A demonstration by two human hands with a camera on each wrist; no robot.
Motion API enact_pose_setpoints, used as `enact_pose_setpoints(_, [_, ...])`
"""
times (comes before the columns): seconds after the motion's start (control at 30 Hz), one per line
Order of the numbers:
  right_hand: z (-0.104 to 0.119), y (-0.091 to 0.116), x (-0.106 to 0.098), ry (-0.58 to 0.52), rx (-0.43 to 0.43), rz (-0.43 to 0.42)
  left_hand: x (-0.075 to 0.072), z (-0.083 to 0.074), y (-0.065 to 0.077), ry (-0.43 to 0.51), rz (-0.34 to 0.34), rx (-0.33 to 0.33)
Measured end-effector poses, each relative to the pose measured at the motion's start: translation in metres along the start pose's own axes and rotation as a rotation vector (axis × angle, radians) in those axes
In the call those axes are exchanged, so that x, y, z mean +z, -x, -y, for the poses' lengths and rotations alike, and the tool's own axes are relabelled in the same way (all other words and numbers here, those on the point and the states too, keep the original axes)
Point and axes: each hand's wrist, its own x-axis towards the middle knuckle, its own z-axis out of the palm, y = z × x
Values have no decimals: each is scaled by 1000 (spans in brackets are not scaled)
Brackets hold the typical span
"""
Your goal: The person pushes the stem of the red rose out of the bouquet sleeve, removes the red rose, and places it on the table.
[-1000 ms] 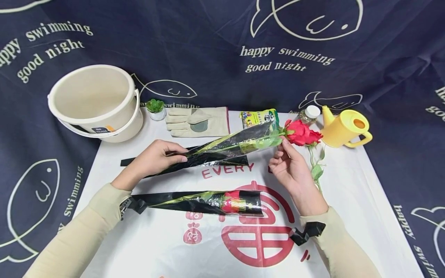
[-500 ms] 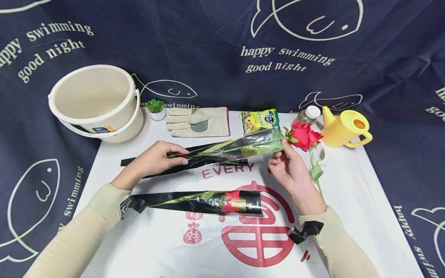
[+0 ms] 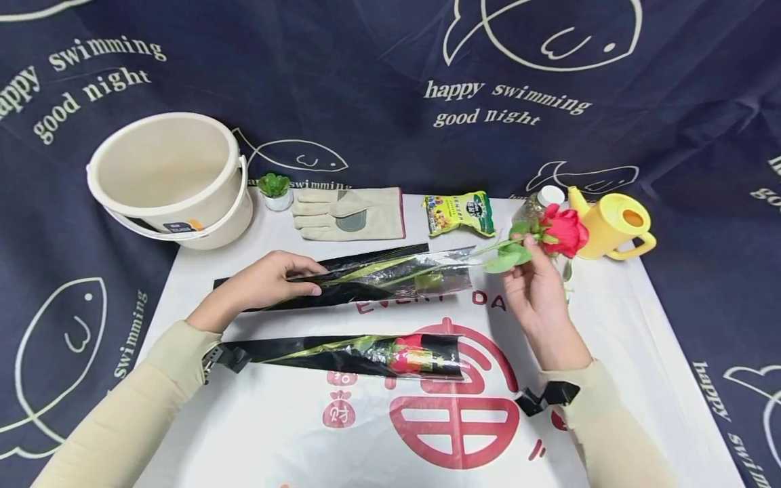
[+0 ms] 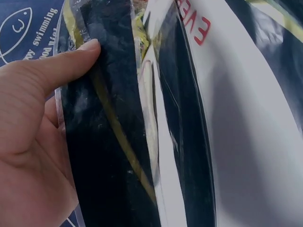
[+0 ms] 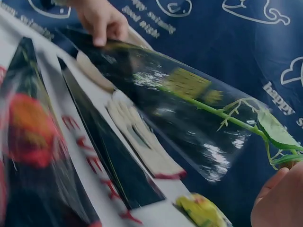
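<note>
My left hand (image 3: 262, 288) pinches the lower part of a black-and-clear flower sleeve (image 3: 366, 288), thumb on top in the left wrist view. Farther right, my right hand (image 3: 539, 301) pinches an artificial red rose (image 3: 566, 232) just under its bloom. The rose's green leaves (image 5: 274, 130) and upper stem lie outside the sleeve's wide mouth, while the lower stem (image 5: 191, 100) runs inside the clear film. Nearer to me lies another sleeve (image 3: 342, 356) with a red rose (image 3: 405, 354) inside. A flat black sleeve (image 5: 109, 151) lies behind and partly under the held one in the head view.
Along the back stand a cream bucket (image 3: 173, 169), small potted succulent (image 3: 274, 192), work glove (image 3: 350, 214), yellow-green packet (image 3: 459, 213), white-capped jar (image 3: 551, 196) and yellow watering can (image 3: 616, 224). A leafy stem (image 3: 568, 272) is mostly hidden behind the right hand.
My right hand has moved right with the rose, so its leaves, earlier inside the sleeve, are now outside. The sleeve's mouth end has sunk, and my left hand has shifted slightly left.
</note>
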Motion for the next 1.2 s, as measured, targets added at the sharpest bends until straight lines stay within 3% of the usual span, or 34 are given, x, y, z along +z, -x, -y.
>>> enact_pose_setpoints(0.43, [83,-10,-6,24,-231,-72,-7,41,4,61,123,-108])
enact_pose_setpoints(0.57, [99,-7,-7,126,-215,-42,-7,48,4,85,148,-142])
enact_pose_setpoints(0.73, [108,-3,-13,320,-200,-4,-6,52,-1,95,171,-125])
enact_pose_setpoints(0.83, [110,-2,-19,462,-173,23,-6,53,-4,79,177,-128])
enact_pose_setpoints(0.93, [107,-3,-25,679,-118,15,-5,55,-6,37,173,-137])
enact_pose_setpoints(1.07, [98,-9,-30,1014,-86,-49,-3,54,-8,-82,129,-107])
enact_pose_setpoints(1.2, [86,-18,-38,1440,-94,-82,0,50,-10,-210,68,-60])
